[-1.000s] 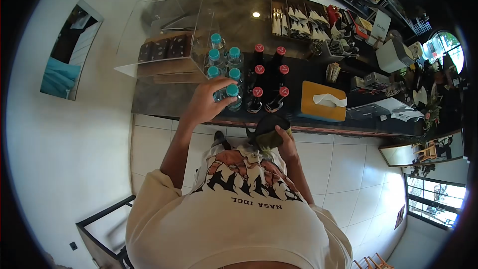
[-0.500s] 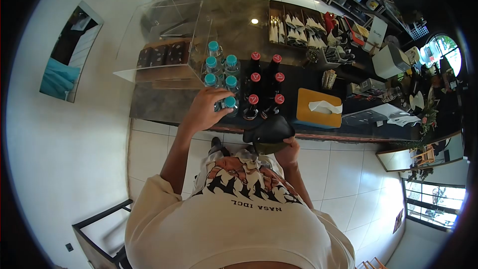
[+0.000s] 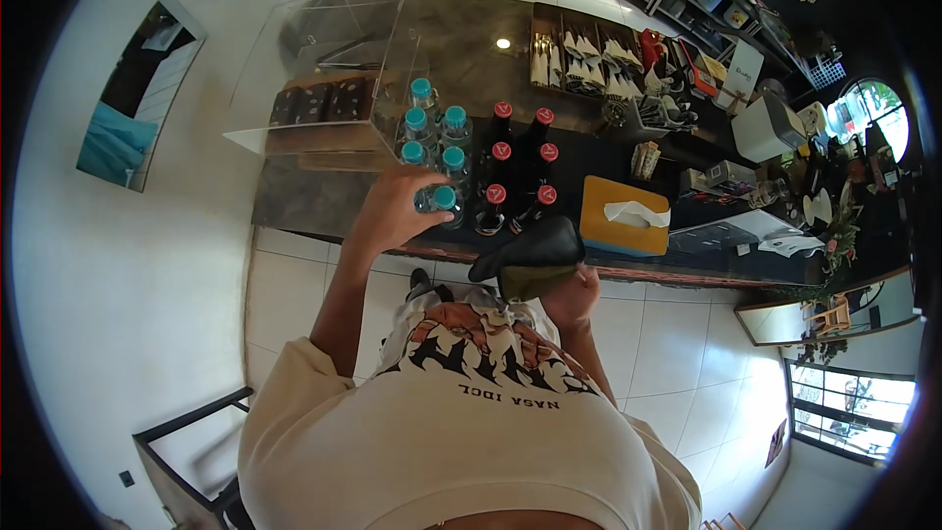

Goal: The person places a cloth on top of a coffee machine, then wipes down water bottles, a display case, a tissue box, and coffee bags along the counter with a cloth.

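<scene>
Clear bottles with teal caps stand in two columns on the counter (image 3: pixel 314 198). My left hand (image 3: pixel 391 211) curls its thumb and fingers around the nearest teal-capped bottle (image 3: pixel 444 198), just below the cap. To the right are dark glass bottles with red caps (image 3: pixel 496 194), also in two columns. Below the counter's front edge, my right hand (image 3: pixel 572 296) is closed on a soft black and olive item (image 3: pixel 535 255). Its black part rises in front of the nearest red-capped bottles. What kind of item it is I cannot make out.
A yellow tissue box (image 3: pixel 599 221) sits right of the bottles. Behind the left bottles stands a clear acrylic case (image 3: pixel 245 123). Farther back are a compartment tray of wrapped utensils (image 3: pixel 589 49) and a white box-shaped appliance (image 3: pixel 768 128).
The nearest teal-capped bottle has shifted slightly left with my left hand. In my right hand, the black and olive item has turned and shows more of its olive side.
</scene>
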### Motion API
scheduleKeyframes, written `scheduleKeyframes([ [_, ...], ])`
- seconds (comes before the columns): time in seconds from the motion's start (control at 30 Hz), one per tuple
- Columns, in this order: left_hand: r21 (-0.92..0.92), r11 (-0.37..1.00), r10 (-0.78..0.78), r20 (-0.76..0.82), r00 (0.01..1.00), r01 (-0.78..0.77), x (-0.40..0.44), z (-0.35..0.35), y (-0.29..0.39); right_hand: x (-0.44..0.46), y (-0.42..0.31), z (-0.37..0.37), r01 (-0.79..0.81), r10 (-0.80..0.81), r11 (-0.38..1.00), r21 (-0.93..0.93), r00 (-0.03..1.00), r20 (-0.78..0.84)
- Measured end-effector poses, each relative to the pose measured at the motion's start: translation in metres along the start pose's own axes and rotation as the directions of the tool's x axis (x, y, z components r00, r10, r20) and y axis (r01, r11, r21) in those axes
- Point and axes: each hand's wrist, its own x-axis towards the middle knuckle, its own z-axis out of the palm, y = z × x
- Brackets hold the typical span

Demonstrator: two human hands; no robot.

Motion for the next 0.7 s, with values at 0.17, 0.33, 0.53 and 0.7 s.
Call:
scheduleKeyframes([
  [0.17, 0.013, 1.0, -0.011, -0.05, 0.999, 0.011, 0.001, 0.005, -0.001, 0.005, 0.001, 0.008, 0.02, -0.029, 0.991, -0.129, 0.997, -0.066],
  [0.33, -0.003, 0.999, -0.045, -0.053, 0.998, 0.045, 0.001, 0.006, 0.003, 0.006, 0.0, 0.0, 0.026, -0.032, 0.983, -0.18, 0.999, -0.029],
  [0.53, 0.0, 0.996, 0.085, -0.102, 0.991, -0.085, 0.001, 0.014, -0.007, 0.005, -0.003, 0.007, 0.025, -0.033, 0.979, -0.205, 0.999, -0.036],
  [0.7, -0.022, 0.998, 0.061, -0.125, 0.99, -0.064, -0.002, 0.02, -0.009, 0.005, -0.009, -0.004, 0.023, -0.038, 0.984, -0.175, 0.996, -0.085],
])
